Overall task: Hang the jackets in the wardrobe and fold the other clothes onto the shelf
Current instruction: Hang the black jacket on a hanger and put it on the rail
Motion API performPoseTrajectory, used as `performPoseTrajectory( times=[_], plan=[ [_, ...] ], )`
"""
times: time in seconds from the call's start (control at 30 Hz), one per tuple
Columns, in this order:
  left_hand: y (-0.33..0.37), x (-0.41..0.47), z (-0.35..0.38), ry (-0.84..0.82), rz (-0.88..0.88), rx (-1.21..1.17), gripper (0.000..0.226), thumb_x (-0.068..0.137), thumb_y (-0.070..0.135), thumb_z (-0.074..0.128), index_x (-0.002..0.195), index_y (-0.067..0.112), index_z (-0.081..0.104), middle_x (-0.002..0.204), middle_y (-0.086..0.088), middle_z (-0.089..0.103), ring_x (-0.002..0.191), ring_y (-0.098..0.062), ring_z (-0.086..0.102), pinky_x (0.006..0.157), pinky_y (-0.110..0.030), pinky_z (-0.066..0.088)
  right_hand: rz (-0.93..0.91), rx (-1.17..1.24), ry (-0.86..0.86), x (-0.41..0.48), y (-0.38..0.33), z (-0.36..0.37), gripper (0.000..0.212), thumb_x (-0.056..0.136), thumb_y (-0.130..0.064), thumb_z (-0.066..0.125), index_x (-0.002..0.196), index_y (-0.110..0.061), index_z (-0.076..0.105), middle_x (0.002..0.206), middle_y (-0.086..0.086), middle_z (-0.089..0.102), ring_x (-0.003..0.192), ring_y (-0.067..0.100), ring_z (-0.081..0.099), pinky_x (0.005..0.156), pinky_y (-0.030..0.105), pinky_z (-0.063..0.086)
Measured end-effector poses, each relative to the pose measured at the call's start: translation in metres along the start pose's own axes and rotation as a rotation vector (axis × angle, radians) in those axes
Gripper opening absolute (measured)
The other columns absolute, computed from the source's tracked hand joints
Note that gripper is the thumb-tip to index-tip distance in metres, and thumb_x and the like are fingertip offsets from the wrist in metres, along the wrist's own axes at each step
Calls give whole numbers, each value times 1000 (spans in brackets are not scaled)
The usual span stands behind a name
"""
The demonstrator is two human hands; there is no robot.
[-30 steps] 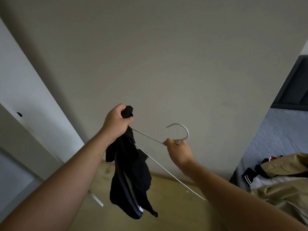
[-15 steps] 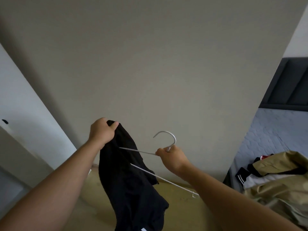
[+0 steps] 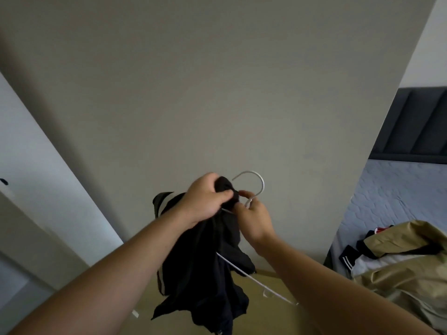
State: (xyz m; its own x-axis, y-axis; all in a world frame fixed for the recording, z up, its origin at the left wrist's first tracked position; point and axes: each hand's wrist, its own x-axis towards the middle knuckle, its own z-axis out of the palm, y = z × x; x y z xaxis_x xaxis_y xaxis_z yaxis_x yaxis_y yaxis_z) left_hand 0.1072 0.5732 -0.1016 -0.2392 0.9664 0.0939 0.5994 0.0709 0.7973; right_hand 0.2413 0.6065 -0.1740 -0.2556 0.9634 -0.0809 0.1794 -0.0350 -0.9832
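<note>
A black jacket point(image 3: 205, 274) with a white side stripe hangs in front of me over a white wire hanger point(image 3: 256, 184). My left hand point(image 3: 205, 201) grips a bunched part of the jacket close under the hanger's hook. My right hand point(image 3: 254, 216) pinches the hanger at its neck, just below the hook. The hanger's lower bar runs down to the right behind the cloth. Both hands almost touch.
A grey wardrobe panel point(image 3: 217, 93) fills the view straight ahead, with a white door point(image 3: 36, 165) at the left. On the right, a bed point(image 3: 399, 194) with a dark headboard carries a heap of beige, white and black clothes point(image 3: 406, 259). Wooden floor lies below.
My left hand has carried the jacket cloth to the right along the hanger, up to the hook and my right hand. The hanger has risen a little.
</note>
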Motion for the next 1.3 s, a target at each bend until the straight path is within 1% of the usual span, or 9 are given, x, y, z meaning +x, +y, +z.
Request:
performPoseTrajectory(
  times=[0.13,0.3,0.4,0.53,0.6,0.73,1.03,1.17,1.3],
  plan=[
    [16,-13,23,-24,-23,-99,11,83,17,70,94,17,66,89,1,73,87,-15,69,87,-41,56,69,304,-11,-3,-1,3,20,92,-22,52,85,-22,71,65,-6,68,56,11,64,46,26,48],
    [8,-15,10,-50,11,-14,12,78,22,69,84,22,60,77,4,67,76,-12,65,70,-30,53,116,433,18,2,-10,-13,45,82,-34,47,39,-23,44,45,-1,35,35,14,28,40,20,22],
    [-2,-13,7,40,276,303,17,80,29,69,85,25,54,80,8,60,75,-10,59,63,-24,45,90,452,4,2,-18,-18,39,74,-45,49,41,-24,45,47,2,35,37,15,27,41,22,22],
    [-18,-2,2,140,497,827,50,93,59,50,126,22,56,130,7,55,129,-18,46,113,-39,31,37,489,17,0,-17,-21,39,75,-43,53,40,-26,52,47,1,37,36,13,29,39,20,23],
    [-20,0,3,65,518,823,53,99,64,35,126,22,54,123,7,56,131,-17,44,122,-48,16,-24,483,0,-1,-18,-22,35,74,-42,54,42,-29,57,46,-1,40,36,11,33,37,20,26],
    [-15,5,10,48,529,694,57,95,74,28,93,26,58,84,8,54,87,-15,52,100,-44,37,-95,442,-55,-2,-22,-28,24,74,-44,60,55,-32,66,51,2,52,39,13,44,37,21,32],
    [4,11,15,175,473,583,65,72,80,44,57,17,57,61,0,54,65,-15,47,79,-36,37,52,361,-252,12,-10,-58,34,72,-30,49,94,-7,63,78,10,70,68,25,61,65,36,43],
    [11,7,22,158,493,542,58,74,62,46,57,8,56,57,-3,49,61,-21,47,79,-43,42,125,159,-174,13,13,-62,50,62,-19,67,111,-17,59,98,15,73,85,29,69,88,48,58],
    [12,7,23,106,434,370,33,76,39,71,88,15,52,68,3,59,71,-19,58,77,-39,50,185,-57,-298,16,35,-60,27,73,-12,77,91,-19,58,91,8,63,83,25,62,72,38,56]
  ],
)
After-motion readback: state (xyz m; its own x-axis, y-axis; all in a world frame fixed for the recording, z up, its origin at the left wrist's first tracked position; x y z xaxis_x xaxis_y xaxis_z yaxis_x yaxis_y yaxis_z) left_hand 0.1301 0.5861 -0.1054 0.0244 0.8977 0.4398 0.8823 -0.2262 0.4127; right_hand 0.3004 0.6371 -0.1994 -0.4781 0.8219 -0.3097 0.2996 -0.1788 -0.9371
